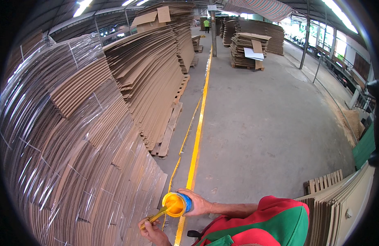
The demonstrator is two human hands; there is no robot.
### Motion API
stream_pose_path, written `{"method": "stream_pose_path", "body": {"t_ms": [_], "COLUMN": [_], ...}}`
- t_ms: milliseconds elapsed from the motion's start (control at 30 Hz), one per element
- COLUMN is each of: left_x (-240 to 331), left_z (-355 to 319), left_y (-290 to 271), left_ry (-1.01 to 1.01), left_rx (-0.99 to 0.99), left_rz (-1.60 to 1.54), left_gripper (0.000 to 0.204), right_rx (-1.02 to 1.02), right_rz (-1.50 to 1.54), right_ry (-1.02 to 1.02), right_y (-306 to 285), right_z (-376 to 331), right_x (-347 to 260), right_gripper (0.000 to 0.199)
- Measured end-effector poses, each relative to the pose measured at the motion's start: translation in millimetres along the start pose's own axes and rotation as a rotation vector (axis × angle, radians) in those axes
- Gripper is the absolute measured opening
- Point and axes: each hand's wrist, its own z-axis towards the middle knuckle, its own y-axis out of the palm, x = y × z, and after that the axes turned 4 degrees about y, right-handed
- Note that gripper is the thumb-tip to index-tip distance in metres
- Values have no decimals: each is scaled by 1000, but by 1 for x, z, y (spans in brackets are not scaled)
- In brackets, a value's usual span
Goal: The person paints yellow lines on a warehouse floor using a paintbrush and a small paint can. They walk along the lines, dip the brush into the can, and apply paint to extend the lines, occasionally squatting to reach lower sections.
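Note:
My right hand grips a small blue paint can from its right side. Yellow paint coats the can's rim, and its open mouth faces me. Close by at the lower left, my left hand is closed around the handle of a paintbrush smeared yellow. The brush's tip reaches into the can's mouth. Beneath my hands a straight yellow line runs along the grey concrete floor into the distance. Left of it lies a thinner, ragged yellow strip.
Plastic-wrapped cardboard stacks rise close on my left, with more flat cardboard on pallets beyond. Another cardboard pile stands ahead beside a post. Boards and a wooden pallet are at lower right. A person stands far off.

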Motion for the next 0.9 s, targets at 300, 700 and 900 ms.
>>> {"method": "stream_pose_path", "body": {"t_ms": [300, 700, 900], "left_x": [5, -5, -10], "left_z": [10, 11, 10], "left_y": [8, 5, 9], "left_ry": [17, 18, 6], "left_rx": [5, 7, 42], "left_rz": [96, 86, 107], "left_gripper": [23, 22, 29], "right_rx": [17, -29, -34], "right_rz": [1, 8, -14], "right_ry": [24, 27, -3], "right_y": [5, 3, 1], "right_z": [4, 12, 18], "right_x": [6, 10, 20], "right_gripper": [108, 106, 104]}}
